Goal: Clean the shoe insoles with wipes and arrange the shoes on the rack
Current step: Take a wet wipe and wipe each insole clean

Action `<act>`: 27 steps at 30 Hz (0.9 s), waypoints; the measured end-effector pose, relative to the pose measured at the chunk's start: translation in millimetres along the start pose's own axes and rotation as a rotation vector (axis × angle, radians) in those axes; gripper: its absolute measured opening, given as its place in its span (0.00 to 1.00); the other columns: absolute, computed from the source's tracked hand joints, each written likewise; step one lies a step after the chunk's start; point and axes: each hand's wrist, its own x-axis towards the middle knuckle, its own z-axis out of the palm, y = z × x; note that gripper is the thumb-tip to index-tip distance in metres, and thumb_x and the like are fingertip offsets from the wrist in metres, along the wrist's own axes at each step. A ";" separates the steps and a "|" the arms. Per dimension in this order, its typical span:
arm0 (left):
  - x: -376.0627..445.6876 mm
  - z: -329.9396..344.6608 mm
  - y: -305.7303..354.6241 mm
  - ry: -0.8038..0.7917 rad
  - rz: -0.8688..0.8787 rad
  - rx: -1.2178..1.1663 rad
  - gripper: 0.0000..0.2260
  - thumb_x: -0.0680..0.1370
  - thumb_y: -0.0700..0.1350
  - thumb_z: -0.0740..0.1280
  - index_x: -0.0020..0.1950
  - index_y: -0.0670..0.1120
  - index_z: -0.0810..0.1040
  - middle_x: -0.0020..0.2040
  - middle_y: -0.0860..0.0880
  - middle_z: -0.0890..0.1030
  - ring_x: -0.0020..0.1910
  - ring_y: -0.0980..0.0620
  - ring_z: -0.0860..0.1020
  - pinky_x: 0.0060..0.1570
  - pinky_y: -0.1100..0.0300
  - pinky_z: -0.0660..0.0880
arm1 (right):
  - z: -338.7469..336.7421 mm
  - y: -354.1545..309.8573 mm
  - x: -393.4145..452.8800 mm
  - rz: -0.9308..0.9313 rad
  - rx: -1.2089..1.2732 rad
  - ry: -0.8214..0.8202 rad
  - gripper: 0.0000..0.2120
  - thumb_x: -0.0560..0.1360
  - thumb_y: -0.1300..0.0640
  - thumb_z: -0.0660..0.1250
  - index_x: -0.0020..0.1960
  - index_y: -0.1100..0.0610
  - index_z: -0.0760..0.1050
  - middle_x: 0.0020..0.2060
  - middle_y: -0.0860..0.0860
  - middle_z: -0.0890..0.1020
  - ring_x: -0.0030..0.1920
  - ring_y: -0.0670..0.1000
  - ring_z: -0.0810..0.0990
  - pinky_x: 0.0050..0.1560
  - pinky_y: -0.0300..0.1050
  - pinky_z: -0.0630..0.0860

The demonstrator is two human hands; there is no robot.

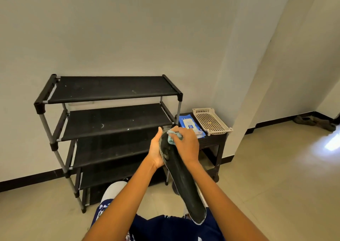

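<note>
The dark insole (181, 176) is cupped near its toe end by the left hand (155, 151) at centre frame while a crumpled wipe (173, 136) is pinched against it by the right hand (185, 145); being thin, light and probably floppy, it is best supported from beneath.

A home entryway or hallway is indicated: a black four-tier fabric shoe rack (110, 115) is set against a plain white wall beyond the fingers (176, 130), pale floor tiles (266, 167) are edged by dark skirting, and worn shoes (314, 122) are left far right of the fingers.
</note>
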 end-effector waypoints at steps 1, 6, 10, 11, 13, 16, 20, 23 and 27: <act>-1.4 -1.7 3.1 0.007 0.008 0.008 0.29 0.79 0.64 0.50 0.64 0.44 0.76 0.57 0.39 0.81 0.51 0.44 0.82 0.52 0.50 0.76 | 6.2 -2.0 -5.3 -0.010 -0.043 -0.010 0.10 0.76 0.52 0.66 0.54 0.54 0.78 0.48 0.52 0.79 0.50 0.48 0.75 0.53 0.46 0.75; 1.0 -20.8 8.2 0.020 0.039 -0.044 0.29 0.77 0.66 0.53 0.71 0.50 0.69 0.54 0.42 0.80 0.55 0.45 0.79 0.63 0.46 0.72 | 23.6 -17.5 -33.5 -0.281 -0.170 -0.254 0.12 0.77 0.53 0.61 0.52 0.57 0.80 0.49 0.56 0.80 0.53 0.57 0.76 0.54 0.54 0.72; -2.3 -9.7 2.6 0.000 -0.003 -0.018 0.30 0.78 0.65 0.52 0.65 0.43 0.74 0.56 0.40 0.81 0.53 0.45 0.81 0.54 0.51 0.77 | 7.1 -15.3 2.3 -0.315 -0.308 0.011 0.07 0.75 0.56 0.65 0.48 0.57 0.80 0.44 0.53 0.81 0.48 0.53 0.77 0.50 0.49 0.71; -3.8 -3.8 1.7 0.000 -0.022 -0.003 0.30 0.78 0.65 0.52 0.64 0.42 0.75 0.56 0.39 0.81 0.52 0.44 0.81 0.55 0.50 0.75 | 1.9 -13.3 13.1 -0.219 -0.309 0.010 0.09 0.76 0.56 0.64 0.51 0.58 0.79 0.47 0.54 0.81 0.51 0.54 0.75 0.54 0.49 0.68; -4.1 3.1 1.1 0.006 -0.021 -0.003 0.30 0.79 0.64 0.52 0.63 0.42 0.75 0.54 0.39 0.82 0.50 0.44 0.82 0.54 0.50 0.75 | 1.3 -11.9 18.0 -0.167 -0.297 -0.002 0.12 0.78 0.53 0.60 0.54 0.58 0.78 0.50 0.54 0.80 0.54 0.53 0.74 0.58 0.49 0.66; -2.0 1.0 5.2 -0.014 0.027 -0.106 0.28 0.79 0.63 0.50 0.66 0.44 0.72 0.53 0.40 0.82 0.49 0.44 0.83 0.48 0.51 0.79 | 7.9 -20.4 -11.0 -0.320 -0.243 -0.118 0.17 0.76 0.51 0.56 0.50 0.60 0.79 0.47 0.54 0.81 0.51 0.54 0.75 0.56 0.54 0.72; -0.2 -0.4 -0.2 -0.034 0.021 -0.120 0.28 0.79 0.63 0.50 0.67 0.45 0.73 0.56 0.39 0.81 0.52 0.44 0.82 0.51 0.50 0.79 | -2.8 0.0 -1.1 -0.406 -0.360 -0.086 0.08 0.75 0.56 0.63 0.46 0.57 0.80 0.43 0.52 0.82 0.47 0.53 0.77 0.49 0.49 0.71; 0.6 5.2 -5.4 -0.022 0.005 -0.089 0.28 0.79 0.63 0.48 0.65 0.46 0.74 0.56 0.39 0.81 0.52 0.44 0.82 0.53 0.50 0.78 | -9.3 9.5 12.8 -0.188 -0.350 -0.037 0.09 0.77 0.56 0.63 0.51 0.57 0.80 0.47 0.52 0.82 0.52 0.53 0.75 0.54 0.49 0.69; 3.2 1.2 1.0 -0.006 0.048 -0.169 0.26 0.79 0.62 0.50 0.68 0.48 0.72 0.55 0.38 0.81 0.51 0.43 0.82 0.48 0.49 0.80 | 5.7 0.5 -22.2 -0.411 -0.324 -0.092 0.12 0.75 0.54 0.58 0.44 0.56 0.79 0.42 0.51 0.81 0.46 0.51 0.77 0.49 0.49 0.74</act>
